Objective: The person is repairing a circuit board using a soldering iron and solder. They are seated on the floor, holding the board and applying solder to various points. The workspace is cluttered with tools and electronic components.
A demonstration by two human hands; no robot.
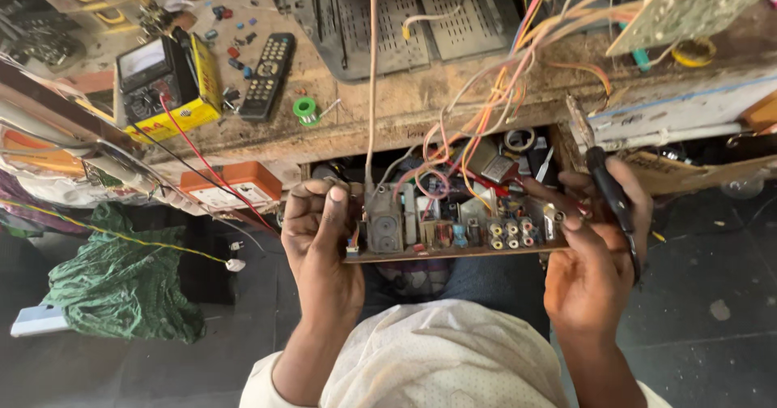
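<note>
Cluttered wooden worktop (388, 100) carries a yellow multimeter (166, 80) and black remote control (269, 76) at far left. Nearer, the left hand (320, 242) clasps a brown circuit board (453, 230) by its left end; the right hand (595, 250) pinches its right end while gripping a black-handled tool (611, 193).

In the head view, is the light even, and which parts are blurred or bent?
Head view: soft daylight on the workbench, no hard glare; the floor is dim; the circuit board between left hand and right hand is fairly sharp; the bench edges bow from the wide lens; corners look softer.
</note>
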